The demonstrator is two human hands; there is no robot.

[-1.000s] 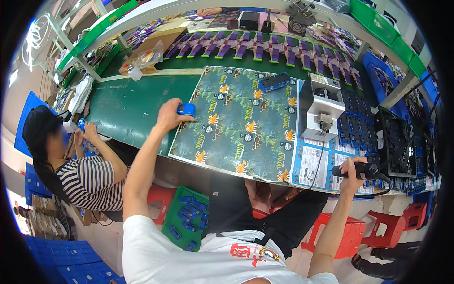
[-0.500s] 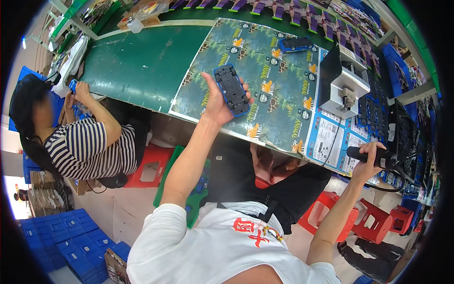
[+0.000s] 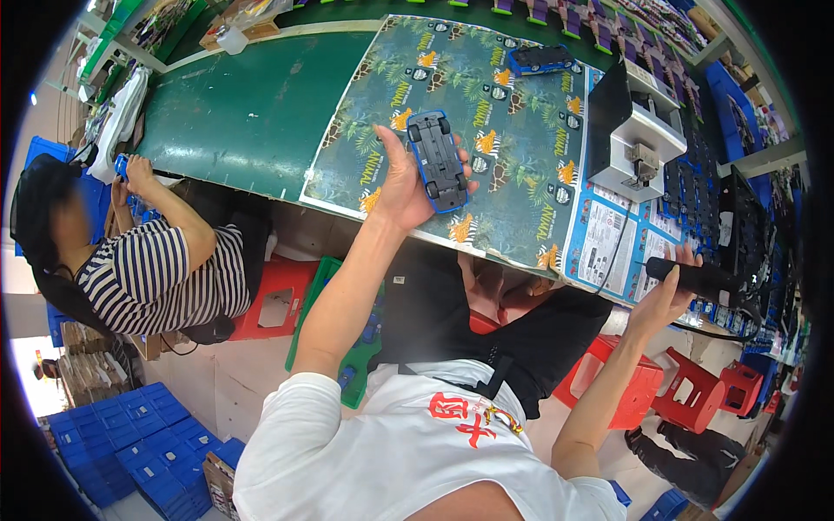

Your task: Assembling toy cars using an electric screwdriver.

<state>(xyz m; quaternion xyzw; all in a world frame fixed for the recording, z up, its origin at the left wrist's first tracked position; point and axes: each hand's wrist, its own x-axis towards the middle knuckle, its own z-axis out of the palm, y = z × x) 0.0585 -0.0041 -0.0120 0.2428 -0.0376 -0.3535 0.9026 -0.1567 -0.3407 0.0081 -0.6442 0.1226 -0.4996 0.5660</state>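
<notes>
L hand (image 3: 407, 189) palm-up, fingers part-curled under blk/blue toy car (image 3: 438, 161), thumb off it | car underside-up over printed mat (image 3: 356, 143), long axis away from wrist, far end angled L | R hand (image 3: 665, 293) wrapped round blk tool (image 3: 698, 277), well R of car

Blue toy car (image 3: 437, 161), underside up: left hand (image 3: 407, 187), twelve o'clock. Black tool (image 3: 695, 277): right hand (image 3: 665, 293), three o'clock. Second car (image 3: 541, 59): patterned sheet (image 3: 512, 165), one o'clock. White machine (image 3: 638, 143): two o'clock.
</notes>
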